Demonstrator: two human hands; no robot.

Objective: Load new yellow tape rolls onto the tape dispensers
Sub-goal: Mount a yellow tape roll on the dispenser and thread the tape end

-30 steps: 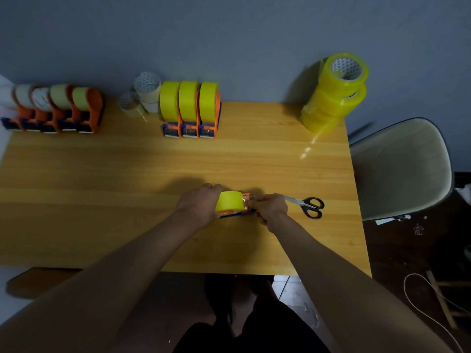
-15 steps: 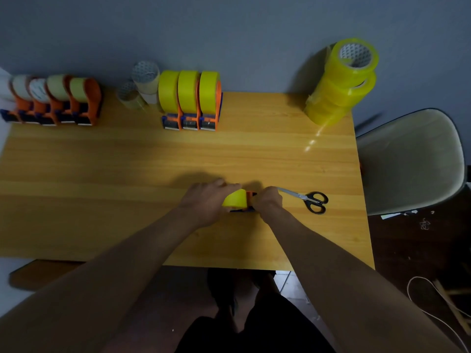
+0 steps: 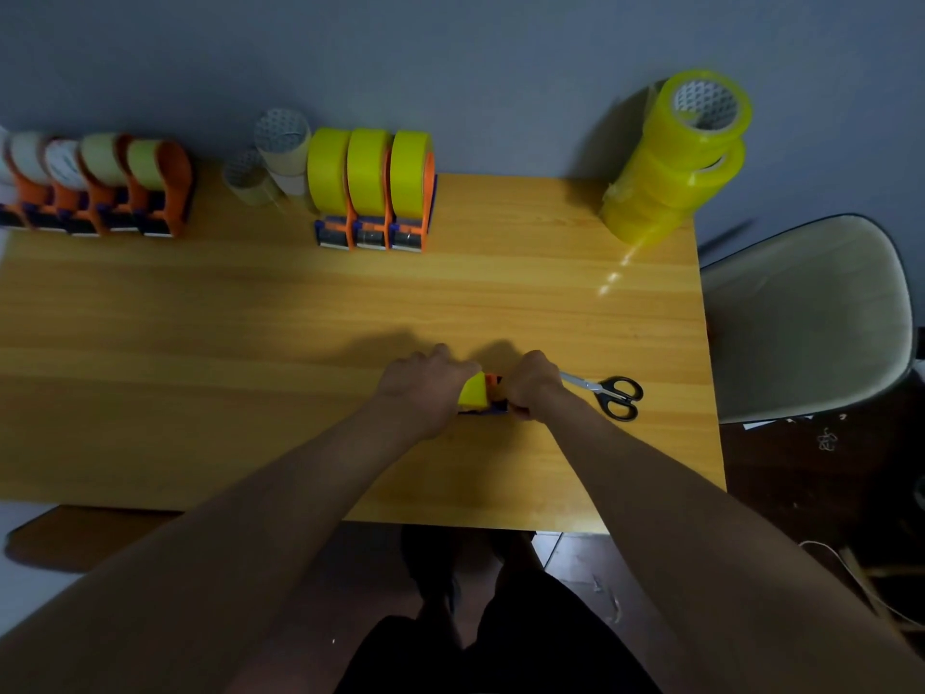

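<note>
Both hands, left hand (image 3: 425,388) and right hand (image 3: 533,383), grip one yellow tape roll (image 3: 473,391) in its orange dispenser (image 3: 493,393) at centre frame on the worktop (image 3: 250,343). Three loaded dispensers (image 3: 373,192) stand upper centre; four dispensers (image 3: 100,187) upper left; stacked rolls (image 3: 670,162) upper right.

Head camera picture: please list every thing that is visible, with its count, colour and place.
loaded dispensers: three, orange with yellow rolls, table back centre
worn dispensers: at least four, orange with pale rolls, back left
used cores: about three, pale, beside the loaded dispensers
new rolls: one stack, yellow, back right corner
dispenser in work: one, orange with yellow roll, between the hands
scissors: one, black handles, right of the hands
table: one, wooden
chair: one, cream, right
left hand: grips the roll
right hand: grips the dispenser
</note>
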